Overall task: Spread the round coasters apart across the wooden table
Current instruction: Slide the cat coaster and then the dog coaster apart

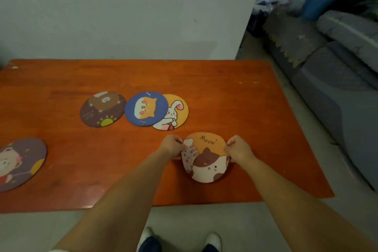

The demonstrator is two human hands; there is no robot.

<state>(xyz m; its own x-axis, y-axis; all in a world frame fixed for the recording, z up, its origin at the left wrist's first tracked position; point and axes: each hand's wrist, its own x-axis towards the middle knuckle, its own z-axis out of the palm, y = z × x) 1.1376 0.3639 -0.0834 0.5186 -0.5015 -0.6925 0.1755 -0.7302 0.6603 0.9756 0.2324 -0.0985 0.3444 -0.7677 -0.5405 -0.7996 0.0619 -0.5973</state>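
An orange "Meow" cat coaster [206, 159] lies near the front right of the orange wooden table [225, 92]. My left hand [172, 145] pinches its left edge and my right hand [238, 147] pinches its right edge. Further back, a blue dog coaster [143, 108] overlaps the left part of a yellow rabbit coaster [177, 114]. A brown bear coaster [102, 109] lies just left of the blue one, almost touching it. A purple bear coaster [19, 163] lies alone at the left edge of the view.
A white wall stands behind the table. A grey sofa [337, 80] runs along the right, with a blue bucket [319, 0] behind it. The table's front edge [81, 207] is close to my feet [178, 241].
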